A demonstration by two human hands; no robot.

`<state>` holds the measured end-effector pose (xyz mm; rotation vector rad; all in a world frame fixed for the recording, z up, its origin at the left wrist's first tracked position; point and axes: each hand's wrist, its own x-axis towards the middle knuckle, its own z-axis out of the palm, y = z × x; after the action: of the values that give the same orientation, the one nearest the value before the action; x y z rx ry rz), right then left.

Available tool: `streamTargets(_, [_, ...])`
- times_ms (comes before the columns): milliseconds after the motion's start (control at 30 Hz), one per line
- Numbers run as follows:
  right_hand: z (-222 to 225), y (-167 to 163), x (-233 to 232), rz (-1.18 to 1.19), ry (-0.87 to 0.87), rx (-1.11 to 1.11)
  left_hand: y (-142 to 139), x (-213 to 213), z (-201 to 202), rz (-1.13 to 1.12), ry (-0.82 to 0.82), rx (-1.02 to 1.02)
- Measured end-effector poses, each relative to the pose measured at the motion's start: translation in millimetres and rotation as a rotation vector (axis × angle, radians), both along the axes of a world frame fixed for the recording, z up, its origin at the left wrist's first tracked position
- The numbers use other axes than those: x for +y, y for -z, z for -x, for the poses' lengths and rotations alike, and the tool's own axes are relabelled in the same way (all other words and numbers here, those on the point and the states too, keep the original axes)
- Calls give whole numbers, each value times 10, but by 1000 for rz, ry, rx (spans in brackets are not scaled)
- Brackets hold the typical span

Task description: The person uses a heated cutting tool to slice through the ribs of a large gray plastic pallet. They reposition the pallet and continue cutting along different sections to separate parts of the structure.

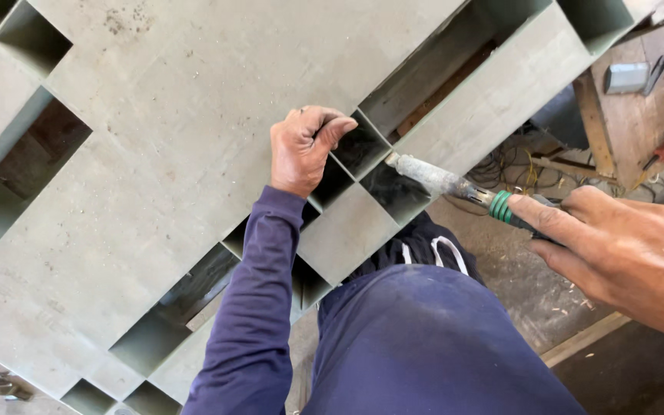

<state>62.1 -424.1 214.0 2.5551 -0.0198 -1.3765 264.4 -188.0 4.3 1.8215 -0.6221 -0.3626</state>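
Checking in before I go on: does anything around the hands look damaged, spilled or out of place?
Nothing looks broken. The tool in the right hand is crusted with grey residue, and shavings litter the floor. The left hand grips the grey panel, which looks intact, only dusty.

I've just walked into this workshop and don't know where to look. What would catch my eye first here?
Most likely the big grey-green panel with square openings, filling the left and centre. The left hand grips an edge of one opening near the middle. From the right, the right hand holds a grey brush-like tool with a green band, its tip at the panel's edge.
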Motion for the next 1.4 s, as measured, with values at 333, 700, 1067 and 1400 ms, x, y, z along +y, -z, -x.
streamTargets(333, [-226,-71,-172,-14,8,27,-394,177,945,76,159,128])
streamTargets(700, [-9,105,-420,-182,44,-173,-66,-542,1859,-324,574,192])
streamTargets(1067, [1253,662,-545,-876,1552,-326,-549,81,1506,124,49,-19])
streamTargets(1400, [996,758,433,-1075,1972,-99,-33,-471,-210,-140,-55,-431])
